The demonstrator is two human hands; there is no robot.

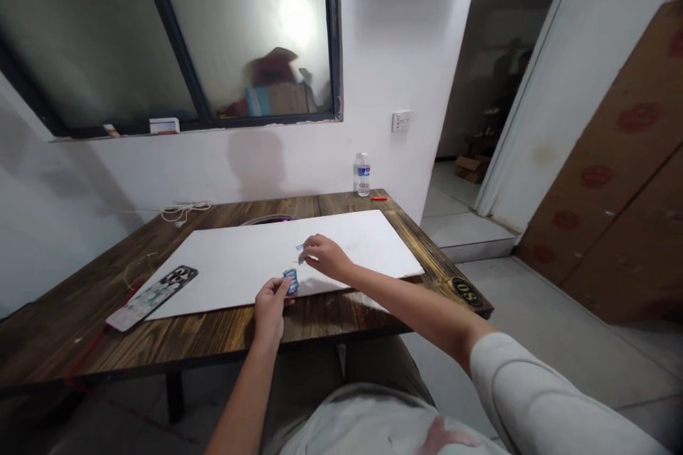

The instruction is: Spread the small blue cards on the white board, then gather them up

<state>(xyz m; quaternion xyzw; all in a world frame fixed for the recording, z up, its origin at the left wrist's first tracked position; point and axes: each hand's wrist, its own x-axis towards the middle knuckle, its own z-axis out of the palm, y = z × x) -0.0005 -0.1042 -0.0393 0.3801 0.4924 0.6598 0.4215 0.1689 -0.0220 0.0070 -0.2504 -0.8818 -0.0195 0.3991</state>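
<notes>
Near the front edge of a white board (224, 270), my left hand (270, 302) is closed on a small stack of blue cards (290, 280). My right hand (324, 256) is just above the board, to the right of and beyond the stack, its fingers pinched on a small thin piece, seemingly a card (302, 257). Another small blue-and-white piece (299, 247) shows on the board just past my right fingertips, partly hidden by them.
A phone (154, 297) lies across the board's left edge on the wooden table (213, 338). Toward the wall are a white cable (184, 210), a water bottle (363, 174) and a red pen (378, 198). A round badge (467, 292) marks the right corner.
</notes>
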